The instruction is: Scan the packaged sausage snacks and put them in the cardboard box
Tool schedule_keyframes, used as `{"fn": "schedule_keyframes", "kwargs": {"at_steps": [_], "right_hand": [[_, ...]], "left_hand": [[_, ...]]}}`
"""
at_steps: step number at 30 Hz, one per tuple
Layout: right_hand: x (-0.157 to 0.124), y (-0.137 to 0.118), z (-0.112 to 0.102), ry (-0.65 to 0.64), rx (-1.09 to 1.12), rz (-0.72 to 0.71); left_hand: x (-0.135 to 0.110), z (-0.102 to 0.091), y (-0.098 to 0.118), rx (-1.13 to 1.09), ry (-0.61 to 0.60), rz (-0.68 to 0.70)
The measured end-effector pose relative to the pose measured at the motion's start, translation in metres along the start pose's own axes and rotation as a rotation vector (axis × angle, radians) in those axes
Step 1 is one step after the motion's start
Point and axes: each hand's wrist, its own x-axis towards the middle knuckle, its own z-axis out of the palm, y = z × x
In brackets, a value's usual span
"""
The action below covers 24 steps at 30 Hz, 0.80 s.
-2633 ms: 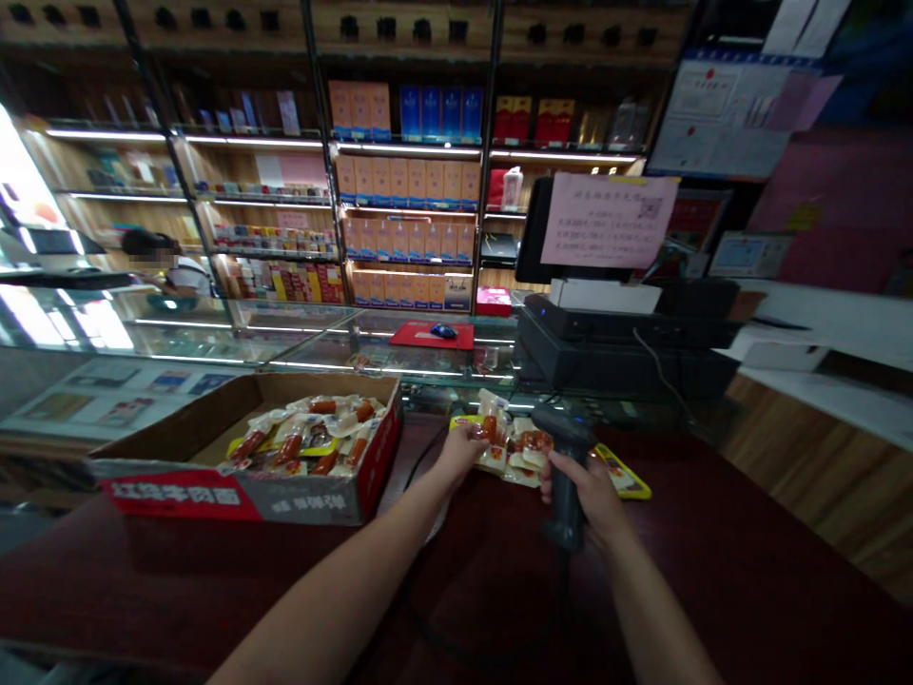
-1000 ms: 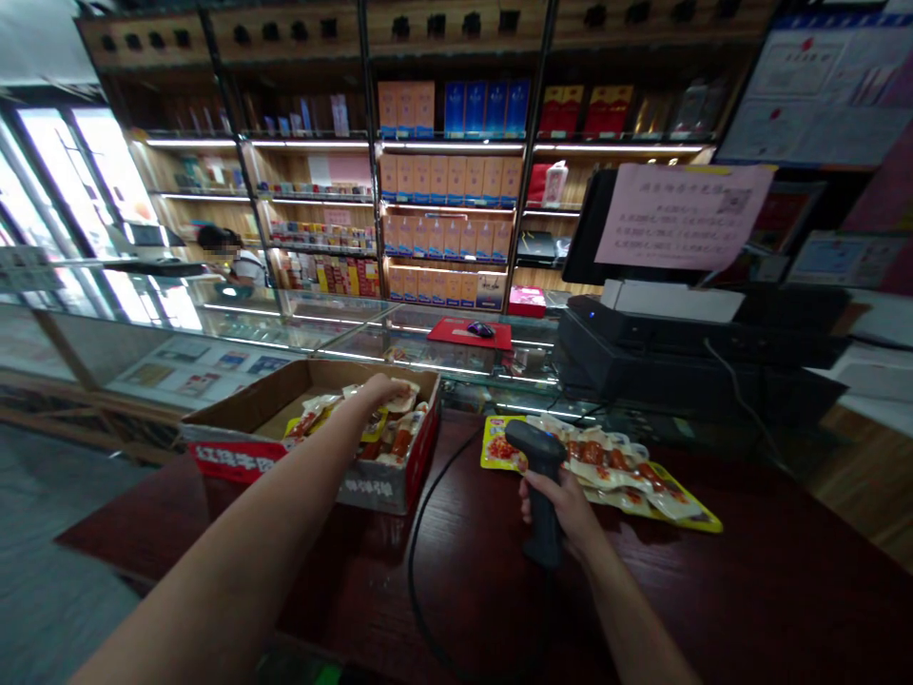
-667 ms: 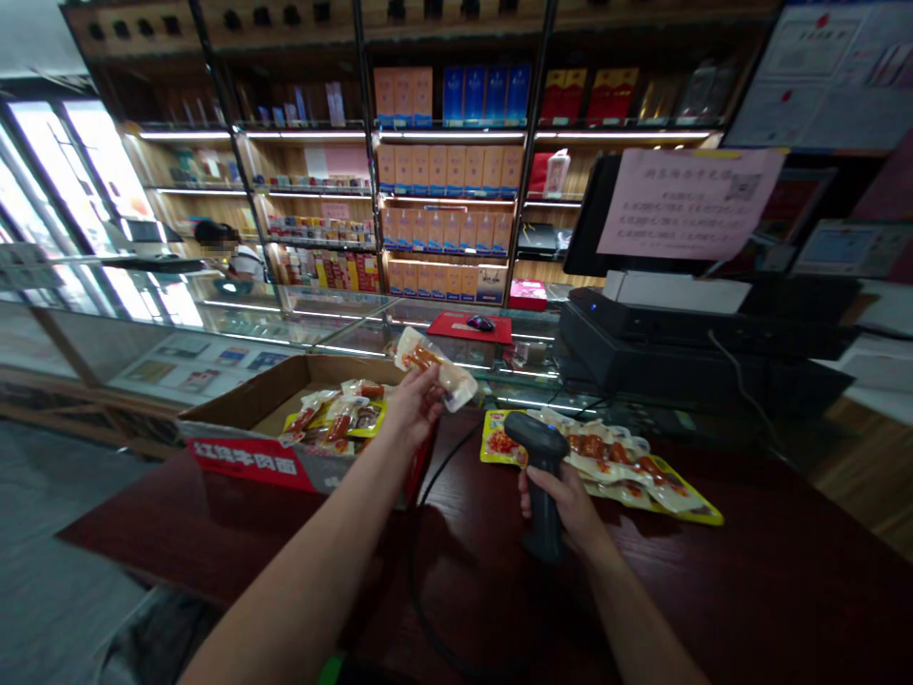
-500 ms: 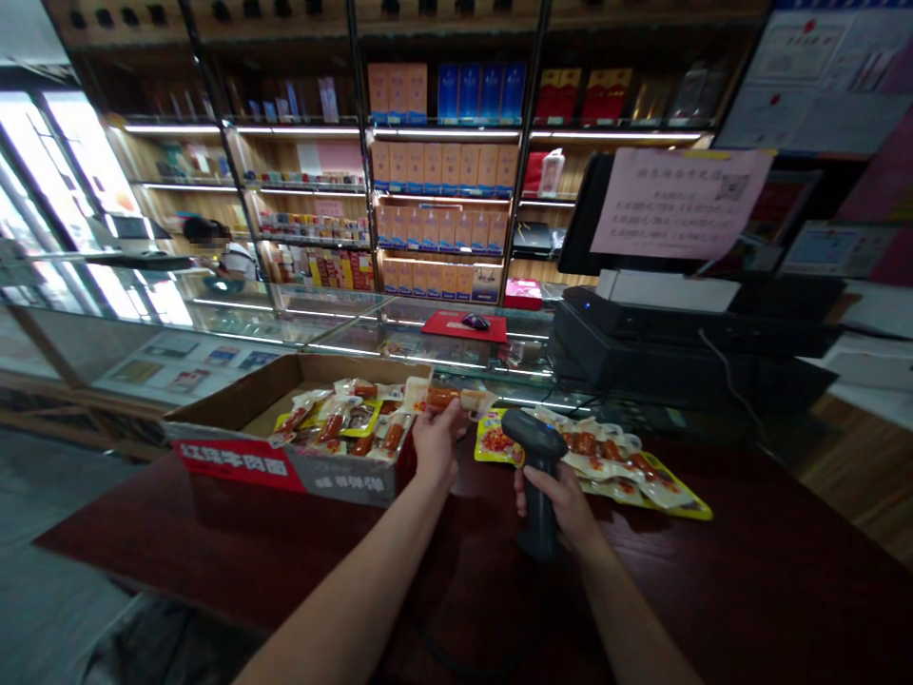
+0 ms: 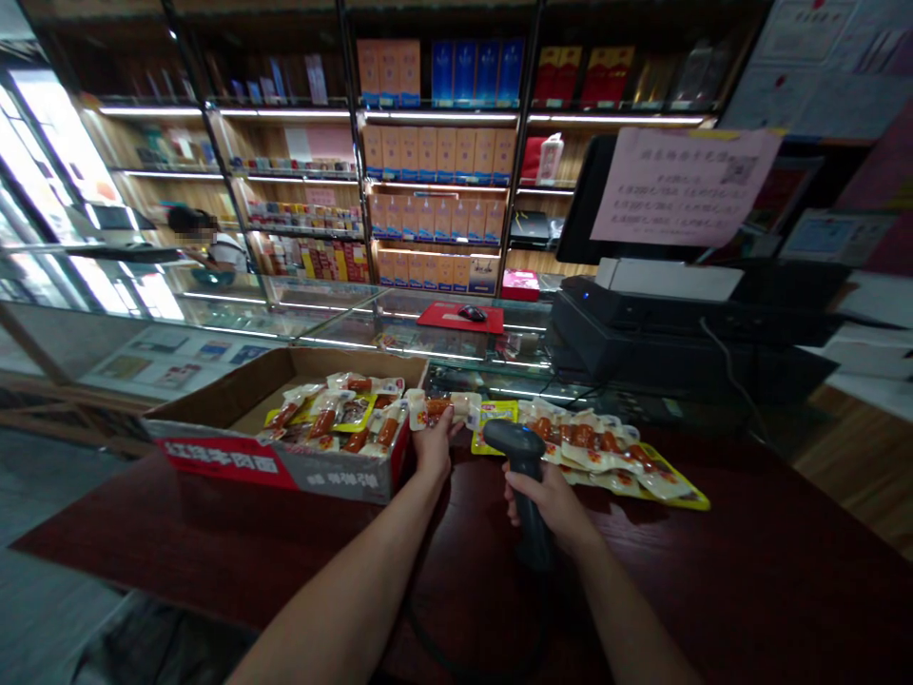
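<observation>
My left hand pinches a clear-wrapped sausage just past the right end of an open cardboard box. Several similar packs and yellow-edged packets lie inside that box. In my right hand is a dark barcode scanner, my fingers wrapped round its handle and its head tilted toward the sausage. Behind the scanner, to the right, more wrapped sausages rest on yellow packets on the dark red table.
A glass counter runs behind the table, with a mouse on a red pad. At the right stands a monitor bearing a pink notice. Another person is at the far left, before stocked shelves.
The wrapped sausage has turned in my left hand, so its pack faces me more flatly. The scanner has shifted slightly left in the picture. The whole view has tilted down a little.
</observation>
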Motion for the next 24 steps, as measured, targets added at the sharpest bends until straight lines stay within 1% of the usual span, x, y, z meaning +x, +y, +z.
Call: {"fn": "schedule_keyframes", "kwargs": {"at_steps": [6,9,14,20,24], "right_hand": [[0.0021,0.0007,-0.0014,0.053,0.007,0.020],[0.0013,0.0004,-0.0005,0.042,-0.006,0.021],[0.0007,0.0000,0.0004,0.003,-0.029,0.006],[0.0015,-0.0008,0.0003,0.005,-0.009,-0.006],[0.0027,-0.0003,-0.0006,0.015,0.010,-0.003]], "left_hand": [[0.0011,-0.0012,-0.0014,-0.038,-0.006,0.008],[-0.0001,-0.0005,-0.0012,-0.049,-0.009,0.010],[0.0003,-0.0013,-0.0042,-0.053,-0.007,-0.040],[-0.0008,-0.0012,-0.0036,-0.045,-0.013,-0.008],[-0.0016,-0.0011,-0.0018,-0.024,0.004,0.003]]}}
